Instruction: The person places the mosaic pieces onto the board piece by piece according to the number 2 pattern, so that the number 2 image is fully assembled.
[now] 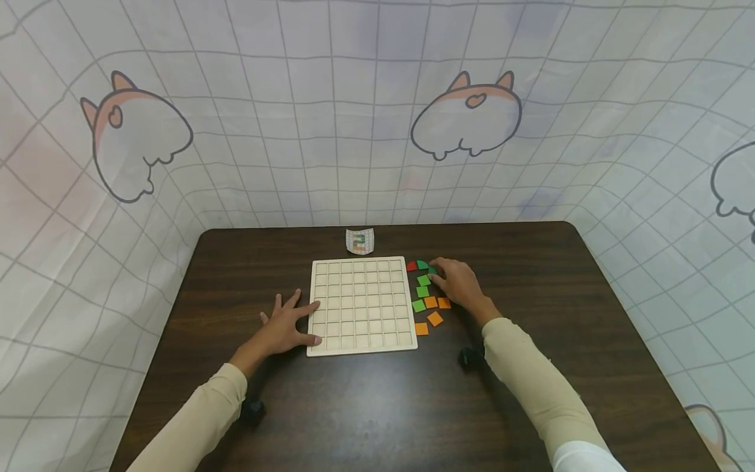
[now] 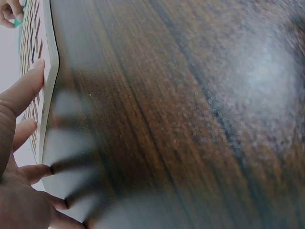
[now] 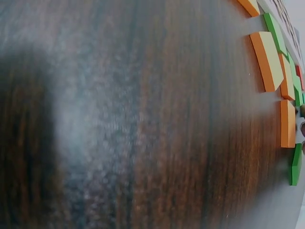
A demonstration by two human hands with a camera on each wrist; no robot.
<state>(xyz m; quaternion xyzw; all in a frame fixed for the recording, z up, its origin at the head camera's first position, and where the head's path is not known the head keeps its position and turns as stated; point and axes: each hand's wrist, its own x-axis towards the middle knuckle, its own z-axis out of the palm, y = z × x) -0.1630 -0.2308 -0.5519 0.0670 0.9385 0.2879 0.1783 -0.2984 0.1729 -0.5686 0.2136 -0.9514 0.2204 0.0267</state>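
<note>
A pale wooden grid board lies flat on the table. My left hand rests at its left edge, fingers spread, with thumb and index finger on the rim; in the left wrist view the thumb lies over the board's edge. To the right of the board, my right hand pinches a dark green piece between thumb and fingers. Beside that hand lie a red piece, another dark green piece with a curved edge, light green squares and several orange squares.
A small paper card with a coloured pattern lies behind the board. The dark wooden table ends at a patterned cloth backdrop. A small black object shows by the right sleeve, another by the left.
</note>
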